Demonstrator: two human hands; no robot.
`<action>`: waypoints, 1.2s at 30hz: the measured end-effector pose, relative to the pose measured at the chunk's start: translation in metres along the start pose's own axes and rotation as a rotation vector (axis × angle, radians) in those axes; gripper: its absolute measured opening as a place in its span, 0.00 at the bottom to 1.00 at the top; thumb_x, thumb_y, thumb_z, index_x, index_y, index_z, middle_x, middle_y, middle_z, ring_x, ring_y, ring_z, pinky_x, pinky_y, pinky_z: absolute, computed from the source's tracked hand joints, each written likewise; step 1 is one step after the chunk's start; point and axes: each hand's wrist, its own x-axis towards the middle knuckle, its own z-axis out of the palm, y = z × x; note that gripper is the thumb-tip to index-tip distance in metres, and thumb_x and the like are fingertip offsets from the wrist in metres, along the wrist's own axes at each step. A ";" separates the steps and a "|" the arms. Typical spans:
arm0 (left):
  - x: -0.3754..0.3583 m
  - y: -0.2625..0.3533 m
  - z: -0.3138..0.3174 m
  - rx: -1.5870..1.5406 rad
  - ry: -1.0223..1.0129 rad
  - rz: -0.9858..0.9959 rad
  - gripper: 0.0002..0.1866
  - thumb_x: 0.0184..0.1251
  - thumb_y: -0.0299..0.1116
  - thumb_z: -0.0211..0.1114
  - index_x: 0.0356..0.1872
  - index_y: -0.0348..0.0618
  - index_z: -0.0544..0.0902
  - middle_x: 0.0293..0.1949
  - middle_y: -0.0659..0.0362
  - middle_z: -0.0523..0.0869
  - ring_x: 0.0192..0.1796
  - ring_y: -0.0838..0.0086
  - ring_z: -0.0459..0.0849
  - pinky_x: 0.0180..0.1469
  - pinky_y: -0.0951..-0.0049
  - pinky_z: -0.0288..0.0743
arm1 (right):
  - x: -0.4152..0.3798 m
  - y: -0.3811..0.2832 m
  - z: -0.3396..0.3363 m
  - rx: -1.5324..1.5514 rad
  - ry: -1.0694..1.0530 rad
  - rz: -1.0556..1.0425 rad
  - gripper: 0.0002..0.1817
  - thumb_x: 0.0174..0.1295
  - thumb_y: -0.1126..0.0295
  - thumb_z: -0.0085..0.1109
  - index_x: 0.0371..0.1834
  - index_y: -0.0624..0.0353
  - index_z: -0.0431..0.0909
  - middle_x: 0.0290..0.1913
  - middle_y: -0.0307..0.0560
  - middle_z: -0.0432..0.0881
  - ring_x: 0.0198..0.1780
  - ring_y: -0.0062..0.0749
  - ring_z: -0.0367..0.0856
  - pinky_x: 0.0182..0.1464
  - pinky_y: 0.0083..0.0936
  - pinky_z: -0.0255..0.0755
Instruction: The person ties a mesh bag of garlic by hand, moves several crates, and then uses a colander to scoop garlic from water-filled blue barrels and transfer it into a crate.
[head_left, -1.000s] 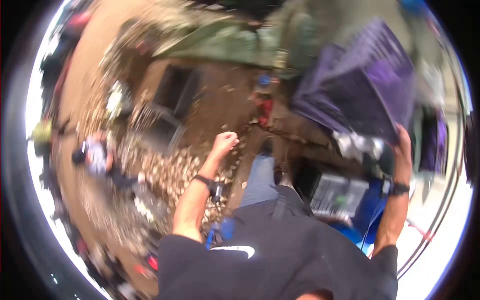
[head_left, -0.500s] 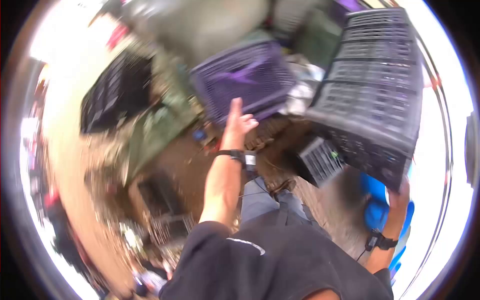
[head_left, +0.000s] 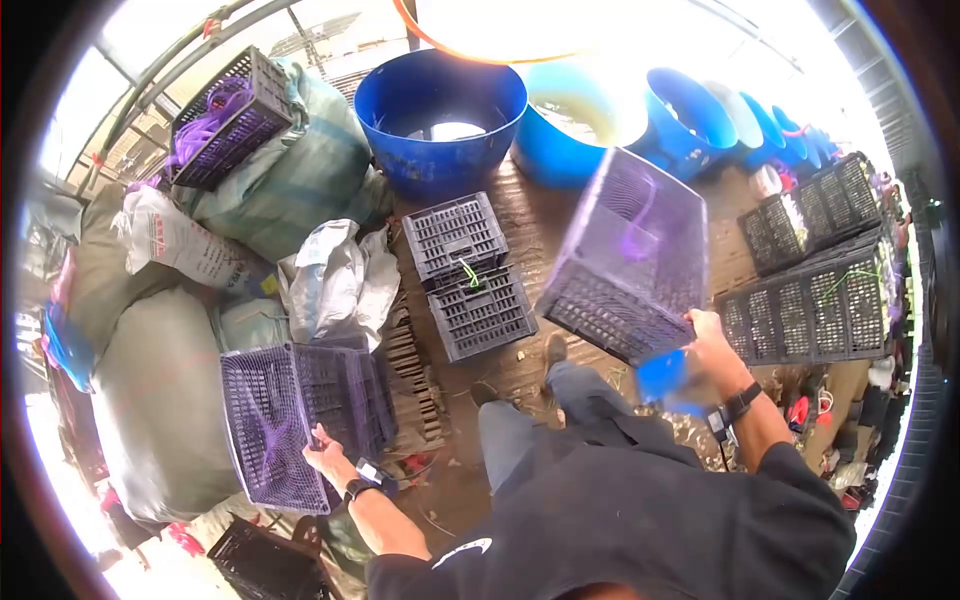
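Note:
My right hand (head_left: 718, 348) grips the near right edge of a dark plastic crate (head_left: 610, 320) with slotted walls, holding it tilted above the floor. Something purple shows through its mesh-like side. At lower left, my left hand (head_left: 332, 465) is closed on the edge of another dark crate (head_left: 265, 420), which has purple strands across its side. The fingers of both hands are partly hidden by the crates. Between them, two small black crates (head_left: 455, 240) stand end to end on the floor, with a bright green tie where they meet.
Large blue tubs (head_left: 440, 155) line the back, one beneath an orange hose (head_left: 480, 58). Stuffed sacks (head_left: 165, 400) fill the left side, with a crate of purple strapping (head_left: 225, 120) on top. Black crates (head_left: 810, 310) stand at right. Another dark crate (head_left: 265, 560) lies at lower left.
The view has swung round to the blue tubs. My left hand, earlier stretched out over a purple crate, now grips a crate. My right hand still holds its crate, now nearer the middle.

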 end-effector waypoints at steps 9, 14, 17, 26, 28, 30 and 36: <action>-0.122 -0.122 0.014 0.241 -0.240 0.223 0.18 0.53 0.27 0.58 0.41 0.20 0.77 0.37 0.39 0.85 0.35 0.52 0.88 0.36 0.71 0.90 | 0.140 0.101 -0.099 0.381 -0.042 0.235 0.11 0.58 0.67 0.51 0.33 0.64 0.77 0.31 0.54 0.82 0.29 0.46 0.85 0.27 0.48 0.82; -0.199 -0.251 0.005 0.362 -0.224 0.214 0.18 0.53 0.28 0.57 0.44 0.26 0.77 0.38 0.44 0.84 0.36 0.50 0.87 0.36 0.67 0.90 | 0.217 0.096 -0.134 0.438 0.019 0.272 0.12 0.53 0.68 0.55 0.36 0.65 0.78 0.33 0.55 0.81 0.35 0.49 0.85 0.35 0.57 0.81; -0.219 -0.343 -0.002 0.436 -0.228 0.181 0.25 0.51 0.31 0.57 0.50 0.25 0.76 0.45 0.42 0.84 0.41 0.40 0.86 0.26 0.73 0.87 | 0.262 0.106 -0.169 0.349 0.071 0.219 0.08 0.46 0.72 0.61 0.28 0.64 0.78 0.28 0.43 0.75 0.32 0.31 0.73 0.38 0.35 0.70; -0.186 -0.513 -0.057 0.631 -0.327 0.038 0.30 0.58 0.47 0.61 0.50 0.26 0.74 0.47 0.44 0.83 0.49 0.53 0.84 0.48 0.60 0.86 | 0.340 0.018 -0.205 0.206 0.176 0.211 0.09 0.55 0.71 0.56 0.31 0.67 0.81 0.29 0.51 0.80 0.34 0.36 0.79 0.34 0.40 0.74; -0.188 -0.524 -0.062 0.620 -0.252 0.042 0.36 0.60 0.56 0.59 0.56 0.30 0.71 0.52 0.44 0.80 0.54 0.55 0.81 0.54 0.55 0.84 | 0.378 0.013 -0.200 0.119 0.191 0.078 0.13 0.52 0.72 0.57 0.37 0.71 0.79 0.36 0.56 0.80 0.38 0.40 0.80 0.37 0.42 0.75; -0.198 -0.536 -0.048 0.515 0.032 0.094 0.46 0.60 0.69 0.53 0.65 0.38 0.65 0.61 0.45 0.75 0.62 0.54 0.75 0.60 0.52 0.79 | 0.413 -0.017 -0.191 0.168 0.227 0.146 0.23 0.46 0.73 0.59 0.45 0.77 0.75 0.47 0.63 0.80 0.44 0.47 0.81 0.43 0.43 0.77; -0.229 -0.507 0.005 1.141 0.177 -0.089 0.31 0.74 0.54 0.48 0.62 0.34 0.66 0.58 0.47 0.75 0.60 0.53 0.75 0.58 0.53 0.79 | 0.586 -0.030 -0.166 0.533 0.351 0.512 0.26 0.51 0.69 0.54 0.55 0.69 0.69 0.50 0.62 0.78 0.50 0.49 0.80 0.52 0.43 0.76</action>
